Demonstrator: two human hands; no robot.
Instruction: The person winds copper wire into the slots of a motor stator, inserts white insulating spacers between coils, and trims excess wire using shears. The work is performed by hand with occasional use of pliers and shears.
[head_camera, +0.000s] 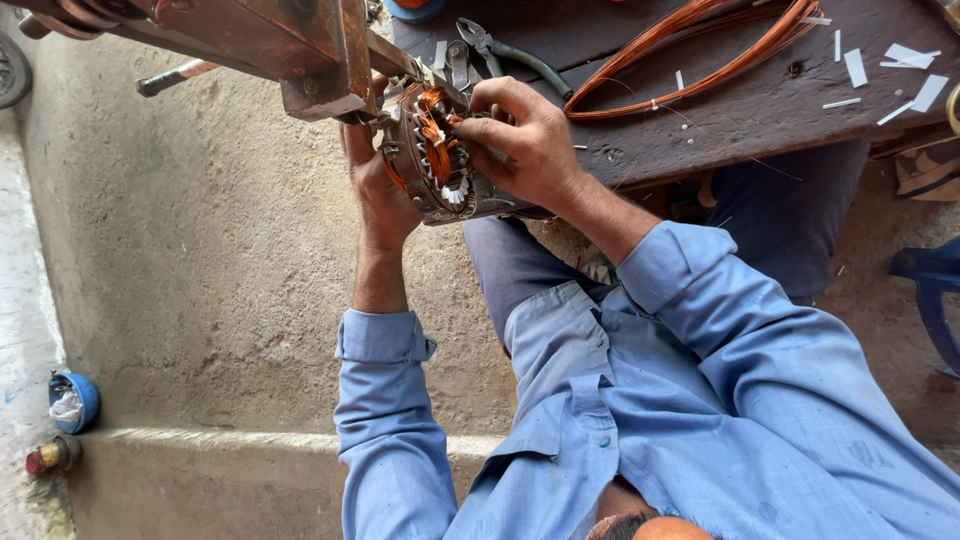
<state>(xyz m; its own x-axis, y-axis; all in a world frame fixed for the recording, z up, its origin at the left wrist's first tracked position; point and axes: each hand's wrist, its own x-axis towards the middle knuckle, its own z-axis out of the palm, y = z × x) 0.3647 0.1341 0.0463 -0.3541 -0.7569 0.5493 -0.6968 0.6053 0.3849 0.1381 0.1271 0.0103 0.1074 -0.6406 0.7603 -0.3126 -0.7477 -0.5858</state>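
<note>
The motor stator (435, 160), its slots packed with copper winding, sits between both hands at the tabletop (760, 110) edge, under a rusty metal fixture (300, 50). To press a coil in cleanly, it seems best to brace the core firmly and work the wire gently, sparing its coating. The right hand (525, 140) is curled nearly closed, fingertips pinching the winding. The left hand (375, 195) wraps the stator's far side. Beyond the right hand lie pliers (505, 50) and a copper wire loop (690, 50).
</note>
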